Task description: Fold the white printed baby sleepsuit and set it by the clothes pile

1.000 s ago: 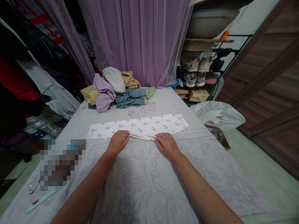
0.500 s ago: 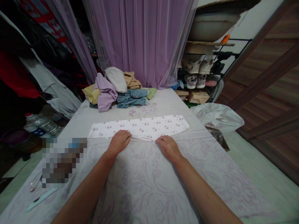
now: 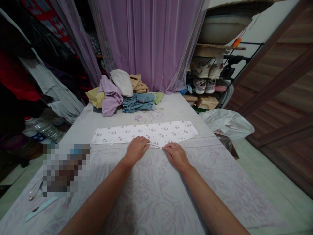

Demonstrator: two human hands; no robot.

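Observation:
A long white printed garment [image 3: 146, 132], folded into a narrow strip, lies flat across the bed [image 3: 151, 195]. My left hand [image 3: 135, 149] rests palm down on its near edge, fingers curled over the hem. My right hand [image 3: 174, 153] lies just to the right on the same edge, fingertips pinching the thin hem fold. A short stretch of the hem runs between the two hands. Both forearms reach in from the bottom of the view.
A pile of clothes [image 3: 122, 93] sits at the far end of the bed before a purple curtain [image 3: 149, 42]. A shoe rack [image 3: 210, 78] and a plastic bag [image 3: 227, 122] stand at right. Plastic bottles [image 3: 40, 129] lie at left; a blurred patch covers the near left.
My left hand has slid right along the garment's near edge, closing the gap to my right hand. The right hand has barely moved.

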